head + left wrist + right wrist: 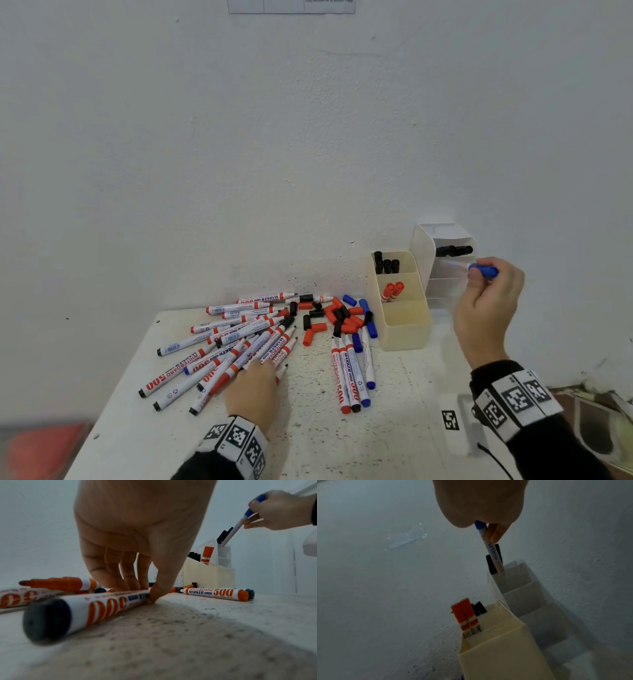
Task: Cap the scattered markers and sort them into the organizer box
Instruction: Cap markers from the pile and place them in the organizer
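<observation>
Head view: right hand [486,308] raised beside the white tiered organizer [424,253] against the wall, fingers pinched on a blue-capped marker [479,270], its white barrel pointing into the organizer's top tiers, just under a row of black caps [454,250]. Left hand [251,390] flat on the heap of uncapped markers [236,342] on the speckled table [394,428]. Loose caps [337,317] in red, black and blue between the heap and the cream box [404,329]; black-capped markers in its back cell, two red-capped markers [393,290] in the middle cell.

Left wrist view: fingers [118,574] and thumb curled down, clamped on a black-ended marker [96,608] lying on the table.

Right wrist view: dim and soft. Thumb and fingers closed round the blue marker [489,545] near its cap, lower end dipping, seemingly, into the top cell of the organizer [522,588].
</observation>
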Demonstrator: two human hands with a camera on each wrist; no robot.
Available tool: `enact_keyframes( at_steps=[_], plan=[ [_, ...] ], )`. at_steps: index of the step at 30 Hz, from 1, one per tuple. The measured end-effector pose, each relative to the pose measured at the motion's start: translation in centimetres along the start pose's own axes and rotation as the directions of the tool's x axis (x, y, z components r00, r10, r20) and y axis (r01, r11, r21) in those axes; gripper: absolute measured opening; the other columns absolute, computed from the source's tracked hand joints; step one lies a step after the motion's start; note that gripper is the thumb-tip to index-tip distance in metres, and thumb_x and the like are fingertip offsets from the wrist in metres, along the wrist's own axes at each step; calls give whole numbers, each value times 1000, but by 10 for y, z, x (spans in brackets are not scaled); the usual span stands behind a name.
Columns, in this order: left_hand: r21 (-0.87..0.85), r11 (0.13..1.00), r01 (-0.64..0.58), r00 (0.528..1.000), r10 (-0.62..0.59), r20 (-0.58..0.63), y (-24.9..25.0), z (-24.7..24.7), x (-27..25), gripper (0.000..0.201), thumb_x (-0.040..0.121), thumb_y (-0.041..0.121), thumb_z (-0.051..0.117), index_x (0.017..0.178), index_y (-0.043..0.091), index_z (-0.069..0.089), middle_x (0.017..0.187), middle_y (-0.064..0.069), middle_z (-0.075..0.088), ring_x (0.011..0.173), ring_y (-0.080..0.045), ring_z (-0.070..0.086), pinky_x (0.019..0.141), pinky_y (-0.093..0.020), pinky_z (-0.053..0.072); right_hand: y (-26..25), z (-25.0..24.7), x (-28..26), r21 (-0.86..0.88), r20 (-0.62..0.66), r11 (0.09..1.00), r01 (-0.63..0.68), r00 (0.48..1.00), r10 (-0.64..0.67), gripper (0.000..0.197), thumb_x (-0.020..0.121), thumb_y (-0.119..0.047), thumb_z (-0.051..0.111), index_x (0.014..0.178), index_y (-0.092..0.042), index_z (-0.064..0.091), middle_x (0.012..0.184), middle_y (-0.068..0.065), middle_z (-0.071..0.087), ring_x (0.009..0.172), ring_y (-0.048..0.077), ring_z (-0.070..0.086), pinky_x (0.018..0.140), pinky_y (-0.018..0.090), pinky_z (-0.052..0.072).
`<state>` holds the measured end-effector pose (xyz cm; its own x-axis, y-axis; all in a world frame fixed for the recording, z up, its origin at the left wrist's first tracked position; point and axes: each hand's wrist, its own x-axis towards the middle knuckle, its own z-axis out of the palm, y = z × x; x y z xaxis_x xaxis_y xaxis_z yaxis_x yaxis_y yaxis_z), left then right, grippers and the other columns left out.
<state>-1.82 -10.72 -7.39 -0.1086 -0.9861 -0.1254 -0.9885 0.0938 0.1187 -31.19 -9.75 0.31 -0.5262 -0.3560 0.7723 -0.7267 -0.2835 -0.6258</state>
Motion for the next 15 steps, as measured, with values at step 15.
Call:
enact_keyframes(
  at_steps=[15],
  plan=[
    [2, 1000, -14, 999, 15, -32, 3, 2, -3, 33, 95, 23, 46, 127, 19, 43, 124, 1, 52, 104, -14, 57, 78, -24, 49, 46, 39, 10, -246, 345, 933, -263, 876, 338, 19, 91, -3, 49, 106, 4, 59, 99, 25, 64, 92, 37, 57, 78, 25, 34]
  ],
)
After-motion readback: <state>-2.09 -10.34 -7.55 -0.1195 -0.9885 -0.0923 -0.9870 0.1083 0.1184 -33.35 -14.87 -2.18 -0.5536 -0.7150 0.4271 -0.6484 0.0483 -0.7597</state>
